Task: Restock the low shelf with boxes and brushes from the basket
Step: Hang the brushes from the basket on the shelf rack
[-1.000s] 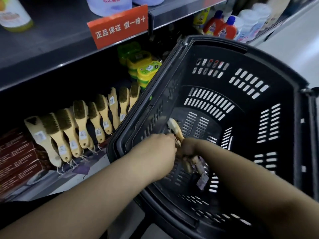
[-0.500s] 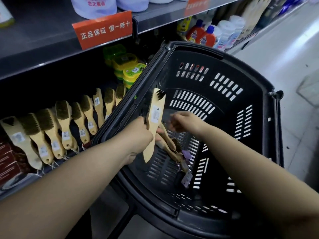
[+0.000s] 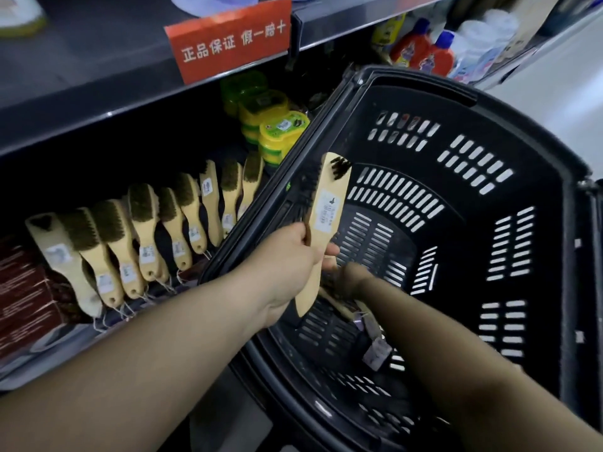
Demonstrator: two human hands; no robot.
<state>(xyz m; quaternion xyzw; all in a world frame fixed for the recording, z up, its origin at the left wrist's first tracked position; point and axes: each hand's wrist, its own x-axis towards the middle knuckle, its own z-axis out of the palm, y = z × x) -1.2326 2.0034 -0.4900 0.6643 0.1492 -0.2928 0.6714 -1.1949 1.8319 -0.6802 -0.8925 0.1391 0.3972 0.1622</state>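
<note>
My left hand (image 3: 293,256) grips a pale wooden brush (image 3: 329,207) by its handle and holds it upright over the left rim of the black plastic basket (image 3: 489,164). Its dark bristles face left and a white label faces me. My right hand (image 3: 354,274) reaches down inside the basket, just behind that brush, and its fingers are hidden. Under it, more wooden brushes (image 3: 342,308) with purple tags (image 3: 375,350) lie on the basket floor. On the low shelf a row of the same brushes (image 3: 146,230) leans side by side, with red-brown boxes (image 3: 26,288) to their left.
Green and yellow round tins (image 3: 280,132) are stacked on the low shelf right of the brush row, against the basket rim. A red sign (image 3: 228,44) hangs on the shelf edge above. Orange bottles (image 3: 424,50) stand at the far right. Pale floor (image 3: 571,93) lies beyond the basket.
My left hand has lifted one brush off the basket floor and now holds it upright. My right hand rose, then went back down to the brushes in the basket.
</note>
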